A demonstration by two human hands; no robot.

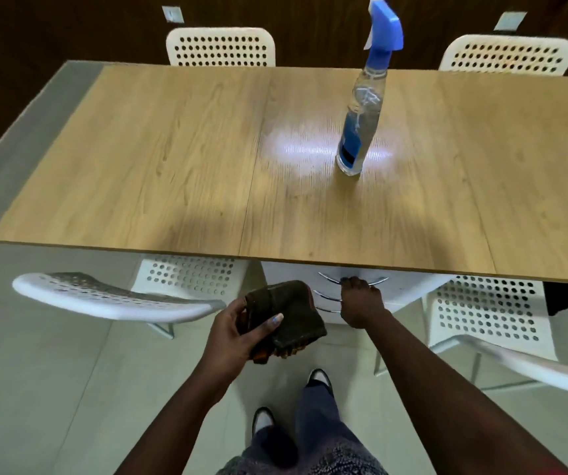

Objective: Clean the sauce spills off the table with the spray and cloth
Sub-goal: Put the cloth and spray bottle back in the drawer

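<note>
Gripping a folded dark cloth point(284, 318), the left hand point(238, 332) hangs below the near edge of the worktop point(172, 159), thumb laid across the top of the fabric and fingers curled under it. The cloth's long axis runs roughly from the hand up and to the right, toward the drawers. Just beside it, the right hand point(359, 301) is curled round the top curved metal handle point(330, 278) of a white drawer unit point(399, 289) tucked under the worktop; whether that drawer is being pulled or pushed I cannot tell.

Outward and up, the spray bottle point(361, 121) stands upright on the worktop, well apart from both hands, ahead and slightly to the right. Its long axis is vertical, its blue trigger head point(387, 24) at the top, and the nozzle seems to point left. The right hand lies more directly beneath it and looks the nearer of the two, so it is the likelier one to reach for the bottle once it lets go of the handle.

A bright glare sits on the wood around the bottle's base; no sauce spills are clear to me anywhere on the surface, so the wiping may be largely done, or the marks are too faint to see. White perforated chairs point(220, 46) stand around the worktop on both sides.
</note>
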